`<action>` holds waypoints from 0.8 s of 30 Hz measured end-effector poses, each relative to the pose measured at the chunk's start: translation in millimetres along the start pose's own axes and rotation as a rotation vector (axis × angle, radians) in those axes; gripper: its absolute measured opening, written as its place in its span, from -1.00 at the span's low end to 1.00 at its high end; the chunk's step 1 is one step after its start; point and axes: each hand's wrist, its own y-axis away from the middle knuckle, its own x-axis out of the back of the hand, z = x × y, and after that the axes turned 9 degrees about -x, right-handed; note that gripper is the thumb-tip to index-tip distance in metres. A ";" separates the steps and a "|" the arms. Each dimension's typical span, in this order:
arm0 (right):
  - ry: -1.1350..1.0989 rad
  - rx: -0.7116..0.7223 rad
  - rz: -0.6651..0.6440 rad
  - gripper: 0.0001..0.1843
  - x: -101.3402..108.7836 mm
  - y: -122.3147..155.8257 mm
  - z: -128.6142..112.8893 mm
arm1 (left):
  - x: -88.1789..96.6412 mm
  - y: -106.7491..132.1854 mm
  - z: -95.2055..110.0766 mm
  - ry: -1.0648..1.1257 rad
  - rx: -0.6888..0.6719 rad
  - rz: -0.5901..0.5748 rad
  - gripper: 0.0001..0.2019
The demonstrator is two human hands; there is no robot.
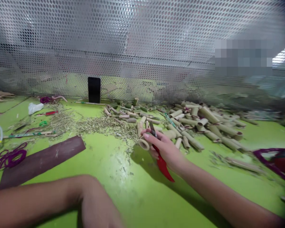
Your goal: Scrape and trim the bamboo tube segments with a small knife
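Note:
My right hand (165,148) is stretched out over the green table (123,177), closed around a red-handled cutter (161,163) whose blade points up, with a short bamboo tube (144,143) held at its fingertips. Just beyond it lies a heap of cut bamboo tubes (199,126). My left hand (97,209) is low at the bottom edge, blurred, wrist bent down, fingers out of sight. Nothing shows in it.
Bamboo shavings (97,125) are strewn across the middle. A dark brown board (41,160) lies at the left, with purple cord (9,156) beside it. A black phone (94,89) leans on the perforated metal screen (142,47) at the back. A red object and purple cord (280,161) sit at the right.

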 end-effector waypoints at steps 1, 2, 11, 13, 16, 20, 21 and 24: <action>-0.002 0.000 0.003 -0.35 -1.0 1.2 -0.9 | 9.9 -2.5 -10.2 0.015 0.019 0.048 -0.50; -0.002 -0.004 0.003 -0.34 -1.9 2.2 -1.9 | 21.6 -5.5 -18.7 0.028 0.045 0.119 -0.52; -0.012 -0.012 0.027 -0.38 -2.2 1.5 -3.0 | 54.2 -12.4 -16.9 0.437 0.045 0.498 -0.74; 0.029 0.001 0.026 -0.40 -3.5 4.0 -4.2 | 47.4 -10.3 -19.0 0.453 0.068 0.454 -0.73; 0.147 0.034 0.006 -0.43 -7.1 10.3 -7.3 | 43.4 -8.7 -26.0 0.316 0.090 0.490 -0.71; 0.267 0.092 0.012 -0.52 -13.3 19.0 -9.6 | 39.8 -8.4 -26.5 -0.116 0.045 0.606 -0.61; 0.269 0.109 0.007 -0.54 -15.1 20.7 -9.5 | 38.0 -8.3 -24.9 -0.199 0.039 0.603 -0.47; 0.247 0.101 -0.079 -0.54 -21.4 25.0 -7.9 | 32.8 -8.1 -20.8 -0.339 -0.021 0.528 -0.23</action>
